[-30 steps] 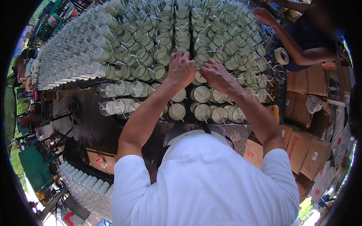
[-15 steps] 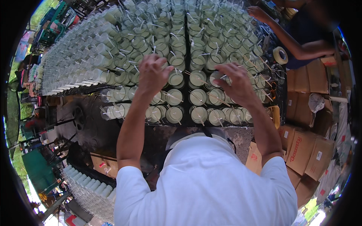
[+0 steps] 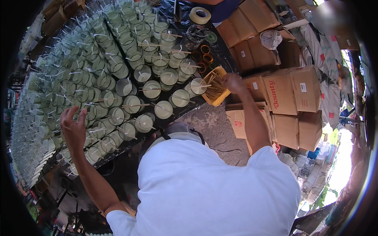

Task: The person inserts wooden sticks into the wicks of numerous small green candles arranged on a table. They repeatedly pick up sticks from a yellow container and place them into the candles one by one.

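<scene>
Rows of glass candles with pale greenish-white wax and white wicks cover the table. Thin wooden sticks lie across the tops of many nearer glasses, holding or crossing the wicks. My left hand hovers over the candles at the left, fingers spread, with nothing seen in it. On the right, my right hand is at the right rim of a yellow plastic basket. Loose wooden sticks fill that basket. The right fingers are blurred and partly hidden, so their grip does not show.
Behind the basket are orange rings, a clear glass jug and a tape roll. Stacked cardboard boxes stand to the right, beside pale sacks. A co-worker's arm shows at the top edge.
The view has swung to the right. My right hand has gone from above the candles to the yellow basket. My left hand stays over the candles, fingers more spread.
</scene>
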{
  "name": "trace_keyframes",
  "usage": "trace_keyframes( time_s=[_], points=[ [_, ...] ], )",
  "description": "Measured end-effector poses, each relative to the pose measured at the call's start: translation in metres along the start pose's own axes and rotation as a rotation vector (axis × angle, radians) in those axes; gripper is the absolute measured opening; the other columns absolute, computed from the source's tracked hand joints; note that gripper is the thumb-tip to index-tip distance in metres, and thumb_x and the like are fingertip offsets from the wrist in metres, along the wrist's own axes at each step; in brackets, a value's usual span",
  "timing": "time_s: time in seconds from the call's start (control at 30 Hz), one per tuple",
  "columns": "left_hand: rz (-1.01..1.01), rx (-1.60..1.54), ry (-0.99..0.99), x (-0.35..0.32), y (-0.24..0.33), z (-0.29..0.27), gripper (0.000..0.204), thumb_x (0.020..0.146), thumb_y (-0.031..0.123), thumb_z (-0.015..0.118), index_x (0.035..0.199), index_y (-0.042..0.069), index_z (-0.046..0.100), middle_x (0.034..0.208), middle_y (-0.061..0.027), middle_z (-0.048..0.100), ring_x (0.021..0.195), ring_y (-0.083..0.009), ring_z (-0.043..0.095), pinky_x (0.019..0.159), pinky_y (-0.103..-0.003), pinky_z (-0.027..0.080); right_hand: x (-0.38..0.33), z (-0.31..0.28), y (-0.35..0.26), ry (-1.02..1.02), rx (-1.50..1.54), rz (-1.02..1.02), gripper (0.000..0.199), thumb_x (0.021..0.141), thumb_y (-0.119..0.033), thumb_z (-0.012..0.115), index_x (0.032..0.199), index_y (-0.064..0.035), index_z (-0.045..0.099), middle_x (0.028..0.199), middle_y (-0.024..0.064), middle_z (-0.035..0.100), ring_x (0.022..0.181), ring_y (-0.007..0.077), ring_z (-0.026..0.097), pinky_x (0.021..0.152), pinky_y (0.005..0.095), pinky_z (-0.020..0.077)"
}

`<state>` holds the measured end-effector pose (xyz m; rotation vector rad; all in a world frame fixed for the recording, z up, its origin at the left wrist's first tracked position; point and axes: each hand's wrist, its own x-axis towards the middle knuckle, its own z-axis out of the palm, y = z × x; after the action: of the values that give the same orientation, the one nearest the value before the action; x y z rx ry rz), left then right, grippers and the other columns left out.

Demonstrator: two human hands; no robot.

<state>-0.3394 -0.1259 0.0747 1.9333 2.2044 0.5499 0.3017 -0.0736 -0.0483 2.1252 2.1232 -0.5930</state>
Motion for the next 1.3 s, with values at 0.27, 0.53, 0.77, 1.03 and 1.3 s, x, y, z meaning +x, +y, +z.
trace_keyframes(
  time_s=[0.27, 0.53, 0.77, 1.03, 1.3],
  points=[
    [-0.014, 0.064, 0.042, -0.015, 0.04, -0.006, 0.032, 0.095, 0.027, 0.077, 0.11, -0.001, 0.073, 0.11, -0.0163, 0.071, 0.103, -0.0357, 0.068, 0.091, -0.043, 0.051, 0.058, 0.116, 0.004, 0.304, 0.141, 0.315, 0.029, 0.081, -0.025, 0.078, 0.098, -0.0008, 0.077, 0.099, 0.0238, 0.075, 0.095, 0.0401, 0.074, 0.085, 0.0503, 0.0565],
    [-0.041, 0.057, 0.125, -0.045, 0.078, -0.018, 0.032, 0.094, 0.027, 0.078, 0.11, 0.0, 0.074, 0.11, -0.0152, 0.072, 0.105, -0.0335, 0.068, 0.091, -0.042, 0.052, 0.054, 0.102, 0.025, 0.027, 1.2, 0.507, 0.018, 0.087, -0.015, 0.077, 0.096, 0.0, 0.073, 0.079, 0.0092, 0.071, 0.068, 0.0158, 0.068, 0.056, 0.0312, 0.0524],
    [0.222, -0.312, 0.246, -0.082, 0.141, 0.009, 0.024, 0.093, 0.02, 0.079, 0.11, 0.005, 0.074, 0.103, -0.0107, 0.072, 0.091, -0.0226, 0.069, 0.08, -0.036, 0.055, -0.007, -0.006, 0.01, 0.213, 1.591, 0.206, 0.008, 0.093, 0.0, 0.068, 0.1, -0.0003, 0.065, 0.081, 0.0072, 0.069, 0.065, 0.011, 0.064, 0.057, 0.0251, 0.0526],
    [0.046, -1.046, -0.021, -0.104, 0.222, 0.021, 0.032, 0.085, 0.019, 0.087, 0.109, 0.003, 0.074, 0.092, -0.009, 0.07, 0.079, -0.0169, 0.067, 0.068, -0.031, 0.055, -0.1, -0.062, -0.196, -0.207, 1.791, -0.597, 0.015, 0.091, 0.011, 0.067, 0.101, 0.0006, 0.064, 0.097, 0.0155, 0.071, 0.08, 0.0219, 0.069, 0.07, 0.0329, 0.057],
    [-0.101, -0.805, 0.068, -0.158, 0.153, -0.004, 0.012, 0.091, 0.006, 0.08, 0.093, -0.003, 0.073, 0.082, -0.0038, 0.071, 0.07, -0.0096, 0.063, 0.061, -0.027, 0.05, -0.127, -0.054, -0.323, -0.205, 0.778, -0.934, 0.014, 0.087, 0.006, 0.073, 0.099, 0.0005, 0.071, 0.089, 0.0126, 0.074, 0.08, 0.0263, 0.074, 0.071, 0.035, 0.0576]
  ],
)
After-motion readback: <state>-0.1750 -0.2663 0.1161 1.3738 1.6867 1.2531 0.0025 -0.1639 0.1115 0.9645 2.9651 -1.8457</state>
